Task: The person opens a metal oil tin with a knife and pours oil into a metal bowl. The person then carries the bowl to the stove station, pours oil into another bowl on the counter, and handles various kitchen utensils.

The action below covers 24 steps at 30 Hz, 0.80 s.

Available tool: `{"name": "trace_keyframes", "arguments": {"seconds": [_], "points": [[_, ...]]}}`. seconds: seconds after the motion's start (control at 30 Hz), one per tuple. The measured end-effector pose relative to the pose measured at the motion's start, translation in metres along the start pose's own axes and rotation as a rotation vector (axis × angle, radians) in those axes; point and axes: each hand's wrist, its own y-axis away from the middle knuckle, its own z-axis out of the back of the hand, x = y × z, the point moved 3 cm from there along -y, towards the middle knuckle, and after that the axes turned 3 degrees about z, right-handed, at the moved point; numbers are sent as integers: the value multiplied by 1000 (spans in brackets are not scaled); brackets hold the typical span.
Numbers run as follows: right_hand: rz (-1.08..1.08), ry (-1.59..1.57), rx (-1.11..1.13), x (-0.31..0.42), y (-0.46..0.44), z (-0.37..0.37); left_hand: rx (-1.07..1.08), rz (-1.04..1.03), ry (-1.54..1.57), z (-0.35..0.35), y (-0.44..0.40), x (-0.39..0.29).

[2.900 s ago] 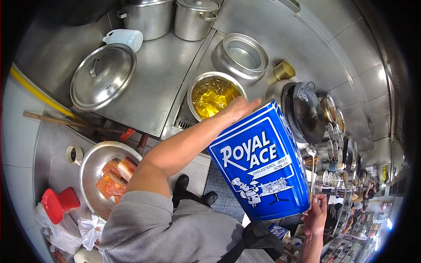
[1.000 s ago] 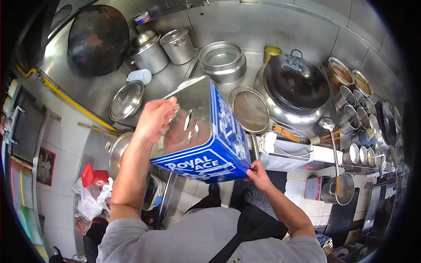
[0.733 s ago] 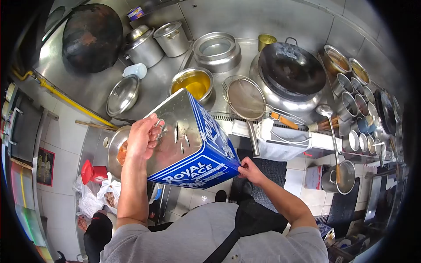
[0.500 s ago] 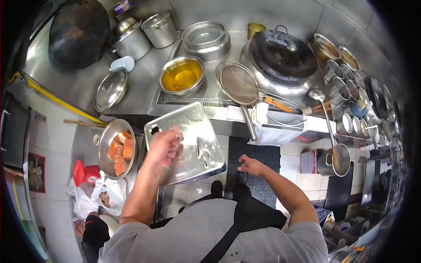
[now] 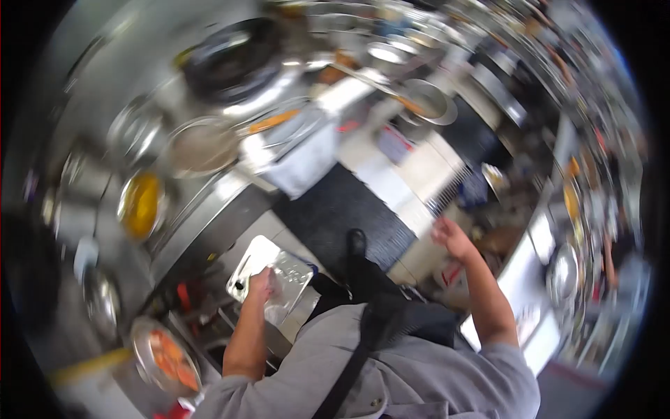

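My left hand (image 5: 262,285) is over the silver top of a rectangular metal tin (image 5: 257,253), which has a dark hole near one corner and a blue edge. Motion blur hides its fingers, so I cannot tell whether it grips or only covers the top. Out to the right, my right hand (image 5: 452,237) hangs in the air above the floor, fingers loosely bent, with nothing visible in it. A metal bowl of orange-pink chunks (image 5: 167,356) lies left of the tin, and a bowl of yellow liquid (image 5: 142,204) stands on the counter.
Blurred on the steel counter are a strainer (image 5: 204,146), a dark wok (image 5: 234,59) and several pots. A pot with a ladle (image 5: 426,101) is farther right. A black mat (image 5: 342,213) covers part of the tiled floor. Another person's arm (image 5: 609,260) shows at far right.
The whole view has turned to the right and blurred. The tin now appears smaller and lower, with my left hand still over it. My right hand has moved farther out to the right.
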Motion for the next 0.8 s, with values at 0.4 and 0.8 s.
{"name": "trace_keyframes", "arguments": {"seconds": [0.4,0.8], "points": [[34,151,-761,-12,98,191,211,93,-484,-213,-49,-14],[-128,890,-943,-76,129,220,383,-26,-1114,-496,-40,7]]}}
